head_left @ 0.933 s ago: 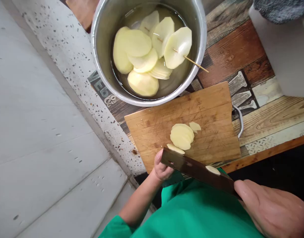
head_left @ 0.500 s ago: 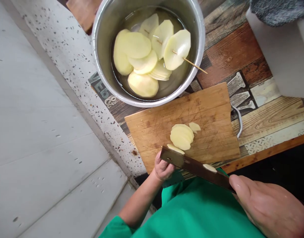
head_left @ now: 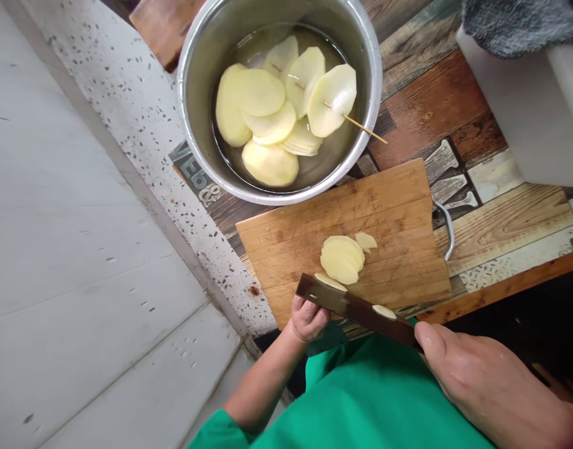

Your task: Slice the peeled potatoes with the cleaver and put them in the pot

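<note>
A wooden cutting board lies in front of me with a small stack of potato slices on it. My right hand grips the handle of a dark cleaver, whose blade lies over the board's near edge with one potato slice stuck on it. My left hand is curled at the board's near edge, right under the blade's tip; what it holds is hidden. Behind the board stands a steel bowl of water with large potato slices, some threaded on a wooden skewer.
A white block-shaped object with a grey cloth on it stands at the right. The table has a wood-pattern covering. A speckled ledge and pale floor tiles lie to the left. My green shirt fills the bottom.
The cleaver and my right hand have shifted a little left and up toward the board. The potato slice still clings to the blade. My left hand has barely moved.
</note>
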Motion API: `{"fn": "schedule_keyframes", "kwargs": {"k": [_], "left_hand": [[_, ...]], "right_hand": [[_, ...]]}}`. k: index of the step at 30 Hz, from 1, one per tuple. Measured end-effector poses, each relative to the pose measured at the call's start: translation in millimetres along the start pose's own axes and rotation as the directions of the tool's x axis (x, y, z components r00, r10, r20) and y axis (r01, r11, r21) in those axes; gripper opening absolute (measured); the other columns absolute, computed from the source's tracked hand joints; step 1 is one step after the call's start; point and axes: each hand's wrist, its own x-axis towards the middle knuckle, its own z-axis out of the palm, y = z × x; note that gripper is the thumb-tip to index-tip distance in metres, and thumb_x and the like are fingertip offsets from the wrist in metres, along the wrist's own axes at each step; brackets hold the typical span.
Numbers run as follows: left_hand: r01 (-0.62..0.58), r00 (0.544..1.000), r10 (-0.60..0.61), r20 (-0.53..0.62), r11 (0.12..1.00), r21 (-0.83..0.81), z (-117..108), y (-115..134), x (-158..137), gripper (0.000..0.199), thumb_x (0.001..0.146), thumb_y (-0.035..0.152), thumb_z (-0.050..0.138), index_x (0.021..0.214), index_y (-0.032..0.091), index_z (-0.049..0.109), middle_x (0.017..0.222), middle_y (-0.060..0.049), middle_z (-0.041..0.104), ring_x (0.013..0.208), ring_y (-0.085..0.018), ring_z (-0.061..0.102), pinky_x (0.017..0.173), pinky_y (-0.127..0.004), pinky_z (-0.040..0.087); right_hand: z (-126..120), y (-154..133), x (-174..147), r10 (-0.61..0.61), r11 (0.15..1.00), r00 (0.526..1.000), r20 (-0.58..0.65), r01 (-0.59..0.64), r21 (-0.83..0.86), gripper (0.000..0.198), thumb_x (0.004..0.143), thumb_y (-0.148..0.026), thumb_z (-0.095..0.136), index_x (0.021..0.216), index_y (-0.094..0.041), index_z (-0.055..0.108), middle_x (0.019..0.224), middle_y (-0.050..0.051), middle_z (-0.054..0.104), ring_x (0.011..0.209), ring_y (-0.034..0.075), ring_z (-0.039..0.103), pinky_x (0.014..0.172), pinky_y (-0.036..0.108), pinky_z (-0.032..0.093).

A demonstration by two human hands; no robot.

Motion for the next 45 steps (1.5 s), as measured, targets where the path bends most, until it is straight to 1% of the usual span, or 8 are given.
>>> {"fn": "schedule_keyframes", "kwargs": {"k": [4,14,22,24,27,31,37,45], "left_hand": [[-0.221,0.949,0.251,-0.189,0.961,0.165,-8.1,13.7,31.2,0.020,0.087,0.013,0.048,0.069,0.017,0.055,0.077,-0.006,0.060,0.078,-0.018,0.058,0.068,-0.032,0.049],[-0.211,0.957,0.254,-0.137,0.939,0.270,-8.0,20.7,40.3,0.012,0.081,0.009,0.064,0.089,0.017,0.064,0.102,-0.011,0.068,0.111,-0.025,0.058,0.085,-0.039,0.054],[0.231,0.970,-0.228,0.085,0.972,-0.035,-23.6,16.0,36.6,0.020,0.084,0.016,0.064,0.102,0.023,0.068,0.100,-0.008,0.072,0.096,-0.022,0.067,0.088,-0.041,0.052],[0.476,0.877,-0.481,0.021,0.861,-0.179,-27.6,25.1,43.0,0.027,0.085,0.023,0.065,0.111,0.022,0.065,0.104,-0.010,0.070,0.095,-0.022,0.067,0.088,-0.038,0.053],[0.730,0.547,-0.833,0.088,0.423,-0.537,-33.8,42.6,56.7,0.041,0.082,0.039,0.069,0.116,0.018,0.058,0.105,-0.011,0.068,0.085,-0.022,0.069,0.076,-0.036,0.056],[0.706,0.270,-0.874,0.403,-0.105,-0.700,-46.9,54.6,70.6,0.054,0.066,0.042,0.082,0.105,0.014,0.057,0.096,-0.008,0.068,0.074,-0.020,0.069,0.068,-0.033,0.056],[0.600,0.198,-0.853,0.483,-0.284,-0.748,-60.7,63.4,87.1,0.039,0.064,0.024,0.079,0.094,0.016,0.055,0.080,-0.002,0.064,0.068,-0.015,0.064,0.066,-0.028,0.052],[0.614,0.328,-0.732,0.598,-0.316,-0.724,-55.1,90.7,129.9,0.033,0.074,0.034,0.075,0.095,0.013,0.059,0.079,-0.003,0.059,0.070,-0.010,0.057,0.067,-0.022,0.048]], "right_hand": [[10.9,-3.5,5.2,0.035,0.999,0.999,0.003,-0.035,0.016,0.028,0.070,0.004,0.038,0.081,-0.021,0.039,0.058,-0.002,0.047,0.042,0.013,0.049,0.043,0.026,0.032],[27.8,10.6,19.3,0.106,0.985,0.993,0.059,-0.112,0.128,0.020,0.080,0.001,0.043,0.076,-0.019,0.041,0.051,-0.004,0.052,0.040,0.012,0.052,0.042,0.026,0.025],[15.8,23.6,19.9,0.168,0.895,0.986,0.020,-0.161,0.416,0.019,0.097,-0.029,0.039,0.086,-0.018,0.049,0.052,-0.003,0.054,0.040,0.012,0.050,0.043,0.024,0.027],[12.6,27.3,15.0,0.247,0.867,0.968,-0.033,-0.206,0.453,0.024,0.097,-0.034,0.038,0.088,-0.018,0.052,0.052,-0.002,0.053,0.041,0.012,0.049,0.043,0.024,0.028],[9.9,35.4,7.4,0.362,0.860,0.926,-0.106,-0.288,0.422,0.033,0.096,-0.043,0.037,0.086,-0.018,0.056,0.050,0.000,0.053,0.042,0.015,0.051,0.044,0.026,0.030],[12.8,44.0,-1.7,0.429,0.850,0.895,-0.121,-0.354,0.391,0.041,0.095,-0.050,0.033,0.086,-0.019,0.058,0.045,0.000,0.047,0.040,0.018,0.049,0.043,0.028,0.029],[24.7,49.1,-15.6,0.509,0.797,0.856,-0.087,-0.431,0.423,0.042,0.094,-0.051,0.035,0.091,-0.017,0.059,0.046,0.000,0.049,0.042,0.019,0.051,0.044,0.028,0.032],[26.5,55.3,-32.0,0.570,0.761,0.812,-0.124,-0.464,0.454,0.035,0.094,-0.046,0.038,0.085,-0.018,0.057,0.051,0.001,0.054,0.044,0.018,0.054,0.045,0.027,0.035]]}}
